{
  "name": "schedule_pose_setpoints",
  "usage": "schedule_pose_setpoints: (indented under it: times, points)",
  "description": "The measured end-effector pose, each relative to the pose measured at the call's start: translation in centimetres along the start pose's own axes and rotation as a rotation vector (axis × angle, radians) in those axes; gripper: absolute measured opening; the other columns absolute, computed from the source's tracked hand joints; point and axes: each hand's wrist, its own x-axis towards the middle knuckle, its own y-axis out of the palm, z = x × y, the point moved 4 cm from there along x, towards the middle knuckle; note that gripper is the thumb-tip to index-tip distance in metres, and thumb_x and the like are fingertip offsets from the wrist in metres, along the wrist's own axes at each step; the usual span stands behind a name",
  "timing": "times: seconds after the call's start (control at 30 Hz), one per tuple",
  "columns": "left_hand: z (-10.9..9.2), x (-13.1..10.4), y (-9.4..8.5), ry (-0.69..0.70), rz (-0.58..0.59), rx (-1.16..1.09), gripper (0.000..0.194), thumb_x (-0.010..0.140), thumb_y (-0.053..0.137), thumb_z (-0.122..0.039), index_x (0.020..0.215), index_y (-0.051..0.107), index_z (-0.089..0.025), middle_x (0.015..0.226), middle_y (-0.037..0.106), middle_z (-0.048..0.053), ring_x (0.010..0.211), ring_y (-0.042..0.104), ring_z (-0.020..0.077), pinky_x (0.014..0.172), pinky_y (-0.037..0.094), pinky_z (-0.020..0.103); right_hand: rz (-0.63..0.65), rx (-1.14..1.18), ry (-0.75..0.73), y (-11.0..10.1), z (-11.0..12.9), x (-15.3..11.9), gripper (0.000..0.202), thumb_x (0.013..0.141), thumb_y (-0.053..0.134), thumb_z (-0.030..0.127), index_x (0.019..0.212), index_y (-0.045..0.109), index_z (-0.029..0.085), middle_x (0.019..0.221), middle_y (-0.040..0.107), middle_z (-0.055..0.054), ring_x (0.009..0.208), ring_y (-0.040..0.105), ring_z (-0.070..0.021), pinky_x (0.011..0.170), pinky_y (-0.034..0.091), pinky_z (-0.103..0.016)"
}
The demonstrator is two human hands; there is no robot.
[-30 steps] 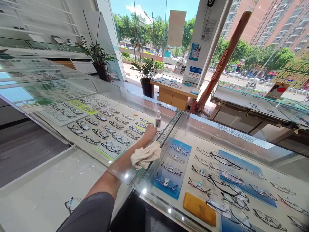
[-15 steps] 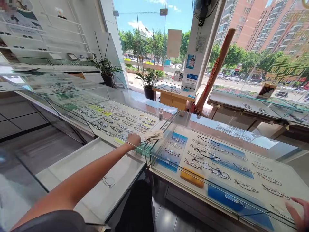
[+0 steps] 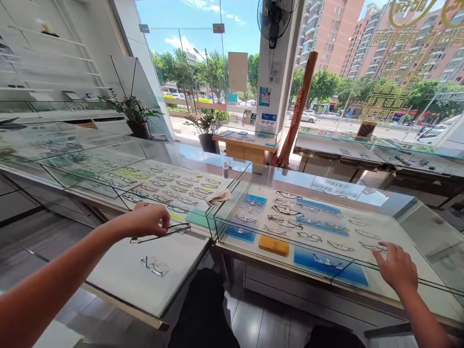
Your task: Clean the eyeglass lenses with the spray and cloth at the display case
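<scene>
My left hand [image 3: 150, 220] is closed on a pair of dark-framed glasses [image 3: 179, 228], held above the pulled-out white drawer [image 3: 123, 270]. Another pair of glasses [image 3: 155, 266] lies in that drawer. Over at the right, my right hand [image 3: 397, 266] has its fingers spread at the front glass edge of the right display case [image 3: 315, 276], near a pair of glasses inside. Rows of glasses sit in this case, some on blue cards, beside a yellow case [image 3: 273, 245].
A crumpled beige cloth [image 3: 218, 197] lies on the glass edge between the two display cases. Behind it stands a small bottle [image 3: 225, 170]. Several glasses fill the left display case [image 3: 195, 220]. Potted plants [image 3: 208, 140] stand farther back.
My left hand has come back from the left case to above the drawer, now with glasses in it. More of my right hand shows, at the right case's edge. The view has shifted right.
</scene>
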Motion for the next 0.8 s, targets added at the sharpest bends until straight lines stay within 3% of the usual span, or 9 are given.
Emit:
schedule_pose_setpoints:
  times: [0.03, 0.17, 0.27, 0.33, 0.5, 0.57, 0.67, 0.8]
  points:
    - [-1.3, -0.5, -1.5, 0.063, 0.037, 0.027, 0.008, 0.075, 0.074, -0.028, 0.074, 0.082, -0.026, 0.086, 0.079, -0.002, 0.097, 0.069, 0.0234, 0.107, 0.032, 0.038, -0.001, -0.002, 0.0, -0.1, 0.2, 0.0, 0.067, 0.099, 0.028, 0.068, 0.131, 0.066, 0.022, 0.145, 0.065, -0.018, 0.129, 0.061, -0.0447, 0.102, 0.05, -0.058]
    - [-8.4, -0.3, -7.7, 0.289, -0.021, 0.046, 0.013, 0.084, 0.072, -0.034, 0.088, 0.084, -0.031, 0.102, 0.079, -0.001, 0.107, 0.067, 0.0223, 0.107, 0.032, 0.035, -0.013, -0.015, -0.011, -0.4, 0.7, -0.2, 0.063, 0.102, 0.029, 0.063, 0.132, 0.065, 0.022, 0.145, 0.064, -0.017, 0.127, 0.061, -0.0427, 0.101, 0.05, -0.057]
    - [-15.3, 2.5, -10.6, 0.461, -0.093, 0.02, 0.011, 0.08, 0.077, -0.036, 0.085, 0.084, -0.03, 0.096, 0.078, 0.0, 0.104, 0.067, 0.0242, 0.104, 0.035, 0.034, -0.038, -0.017, -0.027, -0.6, 1.0, -0.4, 0.059, 0.103, 0.031, 0.061, 0.13, 0.065, 0.021, 0.142, 0.066, -0.017, 0.124, 0.061, -0.0414, 0.098, 0.05, -0.055]
    - [-20.5, 5.3, -11.6, 0.578, -0.161, 0.001, 0.01, 0.078, 0.077, -0.036, 0.079, 0.082, -0.027, 0.09, 0.077, 0.001, 0.098, 0.067, 0.0245, 0.098, 0.037, 0.034, -0.052, -0.012, -0.035, -0.7, 1.2, -0.5, 0.056, 0.104, 0.033, 0.059, 0.129, 0.065, 0.021, 0.14, 0.067, -0.017, 0.122, 0.062, -0.0404, 0.097, 0.05, -0.054]
    - [-33.0, 14.1, -11.4, 0.751, -0.294, 0.042, 0.018, 0.079, 0.076, -0.039, 0.077, 0.081, -0.022, 0.078, 0.075, 0.003, 0.081, 0.064, 0.0217, 0.093, 0.036, 0.04, -0.07, -0.002, -0.027, -1.0, 1.7, -0.6, 0.05, 0.105, 0.036, 0.055, 0.128, 0.064, 0.022, 0.138, 0.068, -0.015, 0.121, 0.062, -0.0388, 0.097, 0.049, -0.052]
    - [-36.9, 17.7, -10.8, 0.764, -0.35, 0.05, 0.017, 0.076, 0.078, -0.037, 0.076, 0.081, -0.02, 0.079, 0.076, 0.006, 0.092, 0.065, 0.0267, 0.095, 0.035, 0.043, -0.082, 0.008, -0.026, -1.2, 1.9, -0.7, 0.049, 0.105, 0.037, 0.055, 0.128, 0.064, 0.022, 0.138, 0.068, -0.014, 0.122, 0.062, -0.0386, 0.096, 0.049, -0.052]
    - [-41.2, 22.3, -9.2, 0.792, -0.399, 0.059, 0.015, 0.077, 0.077, -0.033, 0.077, 0.081, -0.019, 0.088, 0.078, 0.011, 0.108, 0.062, 0.0332, 0.099, 0.033, 0.047, -0.096, 0.023, -0.029, -1.4, 2.2, -0.7, 0.046, 0.106, 0.038, 0.054, 0.128, 0.063, 0.023, 0.139, 0.069, -0.012, 0.122, 0.062, -0.0378, 0.095, 0.048, -0.051]
    - [-44.4, 26.7, -6.9, 0.853, -0.432, 0.084, 0.011, 0.077, 0.077, -0.029, 0.078, 0.081, -0.019, 0.094, 0.08, 0.013, 0.111, 0.06, 0.0335, 0.099, 0.032, 0.048, -0.135, 0.024, -0.04, -1.4, 2.4, -0.9, 0.042, 0.106, 0.04, 0.052, 0.128, 0.063, 0.024, 0.139, 0.069, -0.011, 0.122, 0.062, -0.0367, 0.094, 0.048, -0.049]
